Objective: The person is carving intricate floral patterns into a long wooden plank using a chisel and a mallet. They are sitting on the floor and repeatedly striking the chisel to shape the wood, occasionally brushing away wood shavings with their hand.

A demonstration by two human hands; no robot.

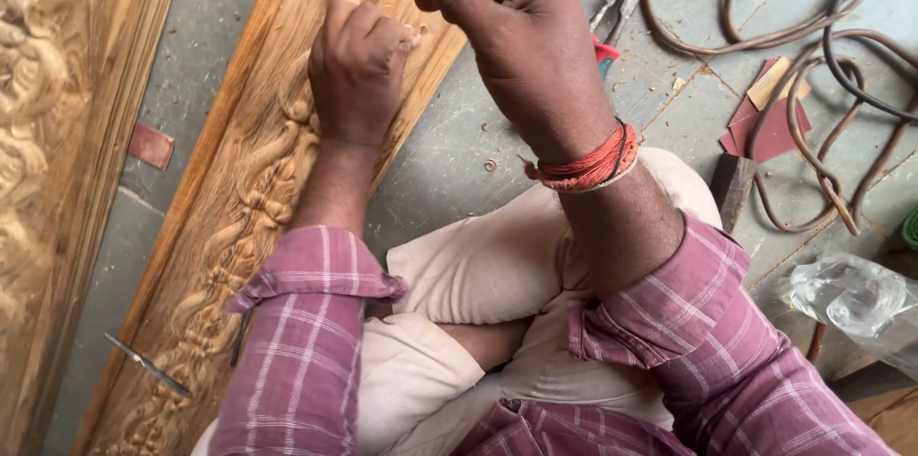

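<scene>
The left hand [359, 64] is fisted against the carved wooden panel [253, 179]; its contents are hidden. The right hand [507, 21] is raised, its grip curled closed on nothing visible. A heavy blow could chip the relief near the panel's edge.

Carved wooden panel [258, 169] left of lap, cables [813, 64] right

Your right hand [512, 26]: fist top cut off by upper edge above carved wooden panel [258, 188]; whatever you grip there not visible. Your left hand [359, 69]: closed over panel, contents hidden behind fingers. Panel itself runs off top and bottom edges. Right of panel, brown cable [813, 121] loops out past edge.
</scene>
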